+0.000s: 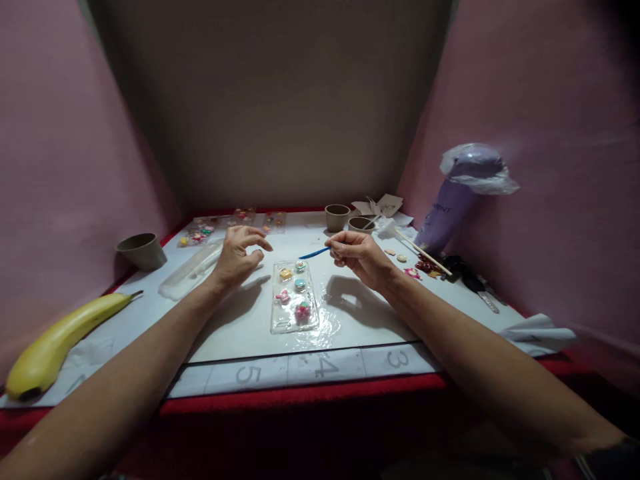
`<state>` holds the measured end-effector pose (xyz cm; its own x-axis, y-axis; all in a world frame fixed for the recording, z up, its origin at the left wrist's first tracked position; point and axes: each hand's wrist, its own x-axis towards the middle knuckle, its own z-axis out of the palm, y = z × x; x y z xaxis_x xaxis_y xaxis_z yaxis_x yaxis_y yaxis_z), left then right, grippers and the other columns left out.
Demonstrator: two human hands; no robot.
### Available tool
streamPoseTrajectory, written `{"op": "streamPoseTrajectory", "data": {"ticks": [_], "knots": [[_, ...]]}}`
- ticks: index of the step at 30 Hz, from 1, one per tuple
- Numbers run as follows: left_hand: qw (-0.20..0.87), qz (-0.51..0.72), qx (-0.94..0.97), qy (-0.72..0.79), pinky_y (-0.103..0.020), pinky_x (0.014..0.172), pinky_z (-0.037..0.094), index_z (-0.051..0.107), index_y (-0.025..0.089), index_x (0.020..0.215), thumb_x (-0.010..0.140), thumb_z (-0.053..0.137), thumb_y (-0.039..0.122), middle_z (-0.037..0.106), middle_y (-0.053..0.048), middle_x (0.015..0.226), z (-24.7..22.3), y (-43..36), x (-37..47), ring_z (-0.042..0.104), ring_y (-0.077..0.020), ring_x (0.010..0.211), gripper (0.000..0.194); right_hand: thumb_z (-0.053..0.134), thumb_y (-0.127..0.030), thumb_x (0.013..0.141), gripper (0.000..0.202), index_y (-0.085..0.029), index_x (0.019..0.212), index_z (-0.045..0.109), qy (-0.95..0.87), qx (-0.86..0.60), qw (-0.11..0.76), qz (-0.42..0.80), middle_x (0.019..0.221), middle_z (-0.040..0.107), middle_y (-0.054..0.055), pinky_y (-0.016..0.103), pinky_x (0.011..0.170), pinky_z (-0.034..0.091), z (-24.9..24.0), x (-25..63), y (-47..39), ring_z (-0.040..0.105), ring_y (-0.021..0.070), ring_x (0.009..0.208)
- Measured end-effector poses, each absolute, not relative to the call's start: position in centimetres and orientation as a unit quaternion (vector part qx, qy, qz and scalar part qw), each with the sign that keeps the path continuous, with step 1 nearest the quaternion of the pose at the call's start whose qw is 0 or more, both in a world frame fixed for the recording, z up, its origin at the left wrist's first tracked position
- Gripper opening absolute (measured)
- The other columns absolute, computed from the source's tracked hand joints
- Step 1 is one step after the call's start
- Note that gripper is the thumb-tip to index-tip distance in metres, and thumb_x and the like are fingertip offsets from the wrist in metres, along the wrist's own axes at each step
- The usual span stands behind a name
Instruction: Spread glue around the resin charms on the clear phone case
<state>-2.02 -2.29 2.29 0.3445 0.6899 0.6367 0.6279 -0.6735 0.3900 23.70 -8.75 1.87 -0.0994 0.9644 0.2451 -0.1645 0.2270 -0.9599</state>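
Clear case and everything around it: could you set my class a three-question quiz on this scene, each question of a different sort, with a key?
1. True or false: the right hand holds the blue tool.
2. What covers the top of the purple container?
A) A grey cup
B) Clear plastic
C) Red cloth
3. Fill in the number: ____ small decorations sit on the clear case.

Key: 1. True; 2. B; 3. five

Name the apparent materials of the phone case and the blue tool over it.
The phone case looks like clear, glossy plastic, perhaps flexible: the white surface shows through and highlights line its rim. The blue tool seems smooth plastic, judging by its even colour, though painted metal is possible.
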Motion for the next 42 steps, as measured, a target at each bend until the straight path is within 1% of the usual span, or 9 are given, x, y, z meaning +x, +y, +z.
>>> {"op": "streamPoseTrajectory", "data": {"ticks": [3,8,13,20,23,26,30,35,42], "knots": [[0.04,0.405,0.821,0.4,-0.047,0.103,0.034,0.067,0.023,0.07,0.066,0.049,0.012,0.066,-0.001,0.096,2.3,-2.3,-1.9,0.052,-0.0226,0.105,0.022,0.074,-0.028,0.066,0.015,-0.019,0.073,0.064,-0.553,-0.356,0.55,0.515,0.062,0.05,-0.003,0.027,0.055,0.033,1.7,23.8,-8.7,0.041,0.0095,0.057],[0.05,0.401,0.826,0.394,-0.046,0.103,0.035,0.067,0.023,0.069,0.065,0.049,0.011,0.066,-0.001,0.096,2.2,-2.3,-1.9,0.051,-0.0223,0.106,0.022,0.075,-0.023,0.062,0.016,-0.02,0.07,0.062,-0.547,-0.346,0.555,0.523,0.062,0.049,-0.004,0.027,0.054,0.031,1.7,23.6,-8.8,0.04,0.0092,0.056],[0.054,0.4,0.829,0.387,-0.045,0.101,0.037,0.067,0.023,0.069,0.065,0.049,0.011,0.065,-0.001,0.098,1.9,-2.2,-1.9,0.051,-0.0224,0.105,0.022,0.077,-0.028,0.063,0.02,-0.019,0.067,0.059,-0.547,-0.339,0.533,0.55,0.061,0.049,-0.004,0.027,0.055,0.035,2.1,23.6,-9.1,0.042,0.0094,0.056],[0.054,0.401,0.833,0.378,-0.045,0.101,0.036,0.068,0.022,0.07,0.066,0.049,0.01,0.065,-0.002,0.097,1.8,-2.2,-1.9,0.051,-0.0227,0.105,0.023,0.078,-0.028,0.065,0.021,-0.021,0.083,0.071,-0.521,-0.283,0.512,0.621,0.068,0.062,-0.001,0.028,0.059,0.041,2.0,24.3,-9.1,0.052,0.0112,0.062],[0.059,0.401,0.832,0.38,-0.045,0.101,0.036,0.068,0.021,0.07,0.066,0.049,0.011,0.065,-0.003,0.097,1.8,-2.3,-1.9,0.051,-0.0231,0.105,0.022,0.08,-0.028,0.064,0.021,-0.021,0.083,0.073,-0.514,-0.277,0.503,0.637,0.07,0.065,0.0,0.026,0.059,0.041,1.8,24.4,-9.0,0.054,0.0107,0.062],[0.062,0.401,0.827,0.389,-0.045,0.102,0.036,0.069,0.022,0.07,0.066,0.049,0.011,0.065,-0.002,0.098,1.9,-2.3,-1.8,0.05,-0.0238,0.108,0.023,0.083,-0.029,0.062,0.022,-0.021,0.081,0.074,-0.505,-0.259,0.503,0.652,0.067,0.063,-0.001,0.024,0.058,0.04,1.7,24.4,-8.9,0.053,0.0092,0.062],[0.061,0.393,0.831,0.388,-0.045,0.102,0.035,0.068,0.023,0.07,0.065,0.05,0.011,0.065,-0.002,0.098,2.0,-2.3,-1.8,0.051,-0.0234,0.106,0.022,0.083,-0.03,0.064,0.021,-0.021,0.08,0.074,-0.502,-0.264,0.52,0.639,0.07,0.061,-0.001,0.024,0.059,0.039,1.6,24.2,-8.8,0.052,0.0092,0.065],[0.058,0.393,0.832,0.386,-0.045,0.102,0.036,0.068,0.023,0.07,0.065,0.049,0.011,0.065,-0.001,0.098,1.9,-2.2,-1.8,0.051,-0.0232,0.106,0.023,0.079,-0.033,0.069,0.017,-0.019,0.079,0.075,-0.526,-0.315,0.531,0.585,0.064,0.056,-0.001,0.025,0.056,0.033,1.6,23.7,-8.9,0.046,0.0082,0.059],[0.067,0.385,0.833,0.391,-0.046,0.101,0.036,0.069,0.023,0.071,0.066,0.05,0.011,0.065,-0.002,0.098,1.9,-2.5,-1.8,0.05,-0.0239,0.107,0.023,0.079,-0.032,0.065,0.019,-0.018,0.076,0.075,-0.557,-0.337,0.52,0.553,0.06,0.057,-0.001,0.026,0.053,0.028,1.7,22.9,-9.2,0.043,0.0076,0.054]]}}
